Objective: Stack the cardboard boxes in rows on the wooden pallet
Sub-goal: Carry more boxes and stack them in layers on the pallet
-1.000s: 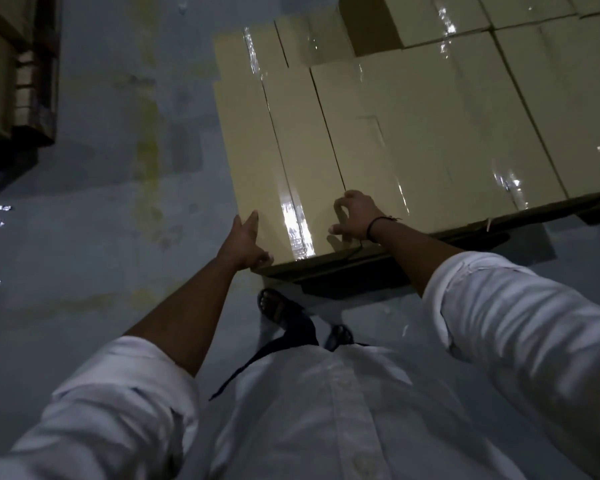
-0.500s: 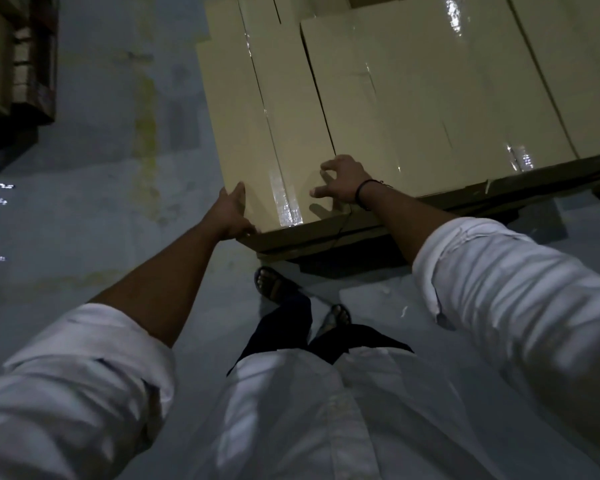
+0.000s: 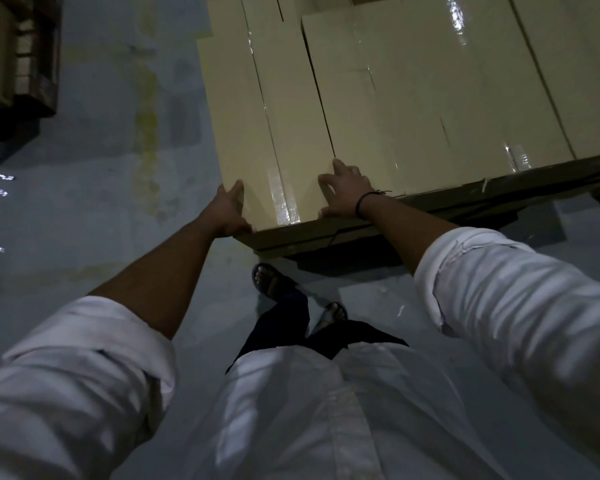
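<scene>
A long tan cardboard box (image 3: 238,116) with a taped centre seam lies at the left end of a row of cardboard boxes (image 3: 430,98) on the wooden pallet (image 3: 309,237). My left hand (image 3: 228,216) grips the box's near left corner, thumb up along its side and fingers curled at the near edge. My right hand (image 3: 345,194) presses on the box's top at its near right corner, fingers spread. The pallet's dark front edge shows just under the boxes.
Grey concrete floor (image 3: 118,168) lies open to the left of the pallet. Another dark pallet with boxes (image 3: 18,64) stands at the far left. My sandalled feet (image 3: 274,282) stand right against the pallet's near corner.
My left hand slid down to the box's near left corner. My right hand's arched fingers flattened onto the top. The view moved closer over the stack.
</scene>
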